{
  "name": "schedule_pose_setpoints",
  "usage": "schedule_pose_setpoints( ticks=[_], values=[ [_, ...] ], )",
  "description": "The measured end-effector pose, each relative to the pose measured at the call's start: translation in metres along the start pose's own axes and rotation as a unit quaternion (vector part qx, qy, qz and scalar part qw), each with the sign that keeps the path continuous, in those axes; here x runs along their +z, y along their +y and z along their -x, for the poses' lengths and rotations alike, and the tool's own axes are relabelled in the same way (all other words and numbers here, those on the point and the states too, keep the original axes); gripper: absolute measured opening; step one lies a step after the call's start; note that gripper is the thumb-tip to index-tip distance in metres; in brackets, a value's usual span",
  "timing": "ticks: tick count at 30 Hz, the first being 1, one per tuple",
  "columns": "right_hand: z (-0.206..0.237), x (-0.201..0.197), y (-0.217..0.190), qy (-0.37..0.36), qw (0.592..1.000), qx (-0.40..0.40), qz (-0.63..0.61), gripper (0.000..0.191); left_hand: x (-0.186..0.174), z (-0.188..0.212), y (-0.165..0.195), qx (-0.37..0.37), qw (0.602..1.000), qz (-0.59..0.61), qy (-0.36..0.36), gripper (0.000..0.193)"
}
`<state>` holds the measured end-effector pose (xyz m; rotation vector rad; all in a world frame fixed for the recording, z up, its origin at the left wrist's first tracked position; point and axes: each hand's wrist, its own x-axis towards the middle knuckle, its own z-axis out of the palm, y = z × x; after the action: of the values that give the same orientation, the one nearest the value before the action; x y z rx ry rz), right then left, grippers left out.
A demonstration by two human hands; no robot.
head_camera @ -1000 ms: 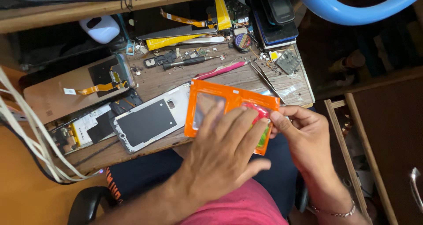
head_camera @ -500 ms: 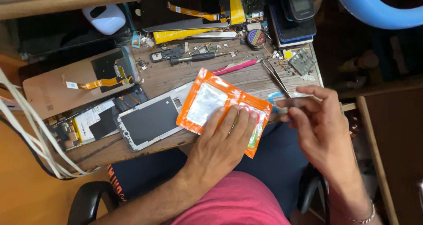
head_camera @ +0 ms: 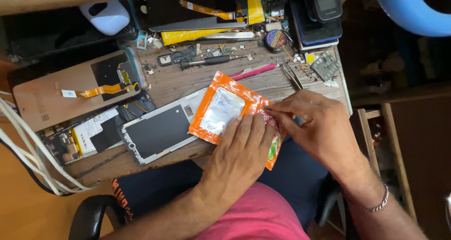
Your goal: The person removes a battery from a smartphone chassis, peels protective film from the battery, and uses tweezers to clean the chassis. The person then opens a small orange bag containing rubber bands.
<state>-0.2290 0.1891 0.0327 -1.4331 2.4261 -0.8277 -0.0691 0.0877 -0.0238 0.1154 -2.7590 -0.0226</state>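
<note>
Orange foil pouch [head_camera: 225,110] under both hands, dark phone screen [head_camera: 159,133] beside it, white label [head_camera: 68,93] left

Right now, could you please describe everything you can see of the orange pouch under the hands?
The orange pouch is a flat, shiny plastic packet with an orange border around a silvery foil-like centre and a patch of green near its lower right end. It lies tilted on the front edge of the wooden workbench, its left corner overlapping the phone frame, its lower right end hanging past the edge. The left hand presses flat on it; the right hand pinches its right edge.
</note>
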Motion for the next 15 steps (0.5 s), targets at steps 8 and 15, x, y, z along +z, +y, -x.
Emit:
schedule_pose_setpoints(
  ticks=[8,15],
  values=[
    [-0.001,0.004,0.008,-0.013,0.998,-0.052,0.026,0.021,0.001,-0.004,0.000,-0.017,1.000,0.005,-0.015,0.046],
    [-0.004,0.007,0.014,-0.006,0.996,-0.078,0.042,0.023,0.004,-0.006,-0.001,-0.016,1.000,0.000,-0.025,0.046]
  ],
)
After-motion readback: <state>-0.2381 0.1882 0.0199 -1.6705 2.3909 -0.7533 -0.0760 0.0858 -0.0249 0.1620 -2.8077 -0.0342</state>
